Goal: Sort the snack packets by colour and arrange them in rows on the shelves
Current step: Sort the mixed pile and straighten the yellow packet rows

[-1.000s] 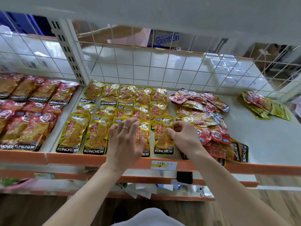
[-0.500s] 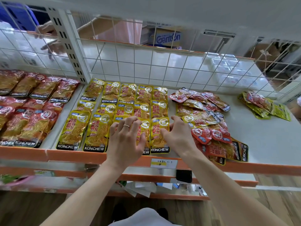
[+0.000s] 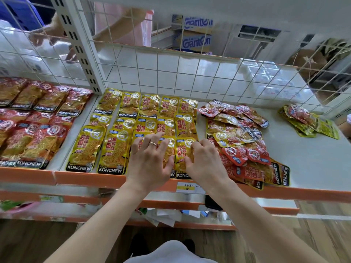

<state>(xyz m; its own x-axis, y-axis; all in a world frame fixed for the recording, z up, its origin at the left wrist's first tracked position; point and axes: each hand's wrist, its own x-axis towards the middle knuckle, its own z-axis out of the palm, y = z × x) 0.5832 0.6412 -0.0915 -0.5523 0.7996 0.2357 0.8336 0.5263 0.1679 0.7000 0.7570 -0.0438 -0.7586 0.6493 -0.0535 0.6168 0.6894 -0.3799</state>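
Yellow snack packets (image 3: 114, 149) lie in rows on the white shelf (image 3: 307, 162). My left hand (image 3: 150, 160) lies flat with spread fingers on the front-row yellow packets. My right hand (image 3: 205, 164) sits beside it, fingers curled onto the rightmost front yellow packet (image 3: 183, 150), thumb against its lower part. A mixed heap of red and yellow packets (image 3: 245, 147) lies just right of my right hand. Red packets (image 3: 32, 130) fill rows on the left shelf section.
A small pile of red and yellow-green packets (image 3: 311, 122) lies at the far right of the shelf. A white wire grid (image 3: 171, 73) backs the shelf, with another person behind it. The orange front rail (image 3: 85, 177) carries a price label (image 3: 190, 187).
Both hands have drawn closer together. The rightmost front yellow packet has slid left against its neighbour, and my right hand has moved left and down onto it.
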